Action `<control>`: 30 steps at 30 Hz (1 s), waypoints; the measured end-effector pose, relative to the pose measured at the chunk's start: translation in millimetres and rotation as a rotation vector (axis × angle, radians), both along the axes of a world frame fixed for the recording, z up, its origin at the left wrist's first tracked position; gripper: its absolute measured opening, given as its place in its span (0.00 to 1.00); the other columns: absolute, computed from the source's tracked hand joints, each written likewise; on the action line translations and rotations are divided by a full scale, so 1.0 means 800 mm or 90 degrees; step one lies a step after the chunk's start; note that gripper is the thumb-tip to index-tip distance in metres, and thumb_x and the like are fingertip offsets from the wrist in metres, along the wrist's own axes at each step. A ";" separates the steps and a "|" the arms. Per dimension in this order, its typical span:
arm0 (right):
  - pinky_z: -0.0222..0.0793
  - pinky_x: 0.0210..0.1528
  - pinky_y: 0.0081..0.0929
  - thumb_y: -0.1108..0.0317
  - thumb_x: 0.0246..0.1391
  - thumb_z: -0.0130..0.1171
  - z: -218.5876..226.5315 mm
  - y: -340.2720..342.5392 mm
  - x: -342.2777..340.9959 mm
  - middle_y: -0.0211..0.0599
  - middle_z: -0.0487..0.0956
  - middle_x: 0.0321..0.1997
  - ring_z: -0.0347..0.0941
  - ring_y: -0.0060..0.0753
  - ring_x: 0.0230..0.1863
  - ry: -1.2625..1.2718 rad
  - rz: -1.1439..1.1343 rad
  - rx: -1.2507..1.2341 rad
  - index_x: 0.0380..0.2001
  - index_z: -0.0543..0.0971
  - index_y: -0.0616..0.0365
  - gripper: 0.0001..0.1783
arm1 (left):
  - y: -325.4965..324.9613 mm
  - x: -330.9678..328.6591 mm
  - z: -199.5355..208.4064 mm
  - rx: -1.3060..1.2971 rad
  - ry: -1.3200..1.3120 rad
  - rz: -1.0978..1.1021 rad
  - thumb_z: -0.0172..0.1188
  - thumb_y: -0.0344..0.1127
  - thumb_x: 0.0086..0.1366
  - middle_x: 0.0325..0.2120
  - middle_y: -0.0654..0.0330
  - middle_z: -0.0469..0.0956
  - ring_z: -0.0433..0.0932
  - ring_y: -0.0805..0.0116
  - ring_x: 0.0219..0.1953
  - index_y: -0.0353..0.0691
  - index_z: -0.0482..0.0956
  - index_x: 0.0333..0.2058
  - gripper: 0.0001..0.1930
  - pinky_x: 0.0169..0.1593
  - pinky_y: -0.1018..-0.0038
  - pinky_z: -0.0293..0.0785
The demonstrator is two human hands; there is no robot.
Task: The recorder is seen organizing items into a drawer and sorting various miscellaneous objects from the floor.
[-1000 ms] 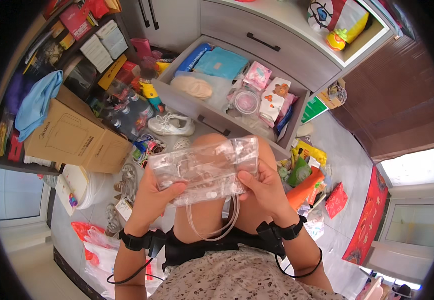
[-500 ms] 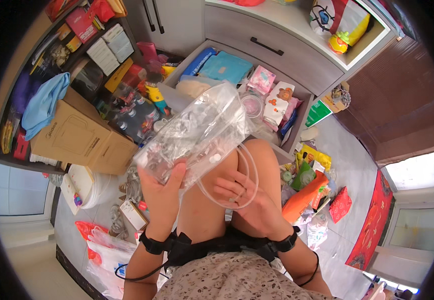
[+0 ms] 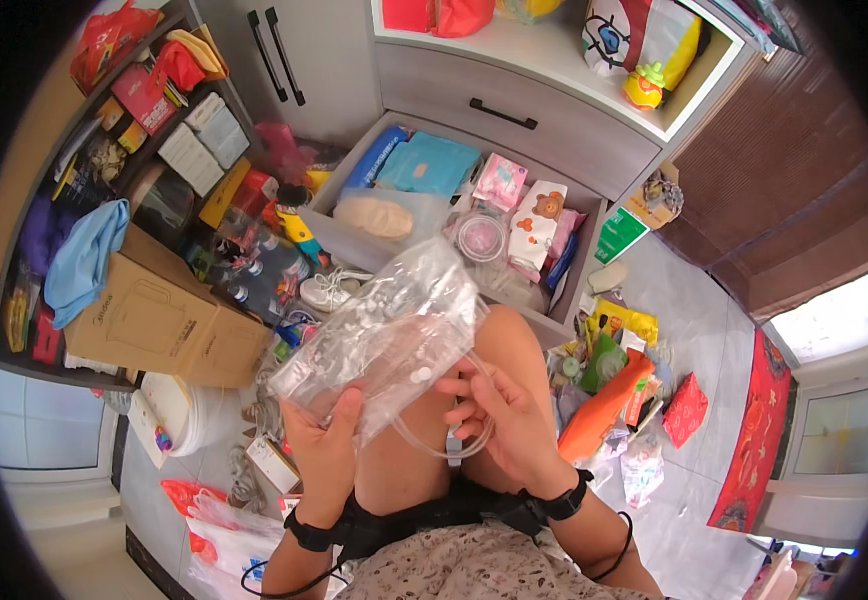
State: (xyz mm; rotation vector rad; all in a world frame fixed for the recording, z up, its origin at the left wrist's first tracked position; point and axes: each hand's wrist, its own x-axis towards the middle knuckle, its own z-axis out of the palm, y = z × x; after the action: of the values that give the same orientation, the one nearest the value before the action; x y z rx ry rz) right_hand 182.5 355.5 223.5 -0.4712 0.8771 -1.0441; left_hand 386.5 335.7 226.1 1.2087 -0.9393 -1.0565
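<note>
A clear plastic bag (image 3: 384, 325) with a tube-like loop handle (image 3: 424, 452) is held above my knees. My left hand (image 3: 324, 435) grips its lower left corner, thumb on top. My right hand (image 3: 504, 420) is at the loop, its bent fingers hooked through the handle. Glare and folds cover the bag, and whether anything lies inside is hard to tell. Beyond it stands a pulled-out drawer (image 3: 329, 235) holding a blue pouch (image 3: 429, 163), a pink packet (image 3: 501, 180), a white bear-print pack (image 3: 538, 225) and a round clear container (image 3: 481, 237).
Left of me are a cardboard box (image 3: 144, 310) with a light blue cloth (image 3: 89, 260), crowded shelves (image 3: 49, 365) and several bottles. White shoes (image 3: 329, 290) sit by the drawer. On the floor at right lie an orange bag (image 3: 604, 408) and a red packet (image 3: 686, 410); plastic bags (image 3: 229, 535) lie lower left.
The bag has come slightly lower and nearer to me. My right hand has turned, its fingers curling further in at the handle. More of the drawer's contents and the white shoes show.
</note>
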 end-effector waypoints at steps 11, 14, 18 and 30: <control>0.71 0.48 0.23 0.70 0.64 0.52 -0.030 0.010 -0.075 0.35 0.78 0.48 0.76 0.24 0.44 0.323 -0.247 -0.144 0.50 0.73 0.62 0.13 | -0.078 0.058 -0.028 0.213 0.116 0.058 0.61 0.34 0.65 0.44 0.64 0.76 0.77 0.73 0.39 0.46 0.63 0.55 0.23 0.40 0.76 0.75; 0.70 0.47 0.20 0.70 0.64 0.52 -0.039 0.006 -0.092 0.31 0.78 0.45 0.74 0.21 0.43 0.357 -0.297 -0.124 0.48 0.74 0.61 0.11 | -0.114 0.061 -0.035 0.184 0.076 0.047 0.61 0.34 0.65 0.46 0.63 0.74 0.77 0.73 0.40 0.46 0.63 0.56 0.23 0.41 0.76 0.74; 0.68 0.46 0.18 0.71 0.64 0.52 -0.060 0.002 -0.117 0.30 0.77 0.44 0.73 0.18 0.41 0.375 -0.333 -0.115 0.48 0.74 0.62 0.11 | -0.192 0.017 -0.026 0.196 0.056 -0.082 0.59 0.33 0.66 0.50 0.61 0.72 0.76 0.71 0.46 0.45 0.61 0.60 0.26 0.43 0.74 0.75; 0.68 0.50 0.26 0.74 0.52 0.63 -0.098 -0.049 -0.185 0.37 0.73 0.53 0.71 0.28 0.50 0.699 -0.340 -0.121 0.55 0.69 0.59 0.26 | -0.397 -0.177 -0.069 0.357 -0.086 -0.654 0.62 0.35 0.63 0.49 0.60 0.72 0.75 0.70 0.47 0.42 0.59 0.61 0.30 0.45 0.74 0.77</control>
State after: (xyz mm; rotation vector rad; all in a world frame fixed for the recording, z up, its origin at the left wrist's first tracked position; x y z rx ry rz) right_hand 34.2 316.0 145.2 -1.0488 1.9573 -1.3555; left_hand 244.7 17.7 171.1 1.2453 -1.4869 -2.1768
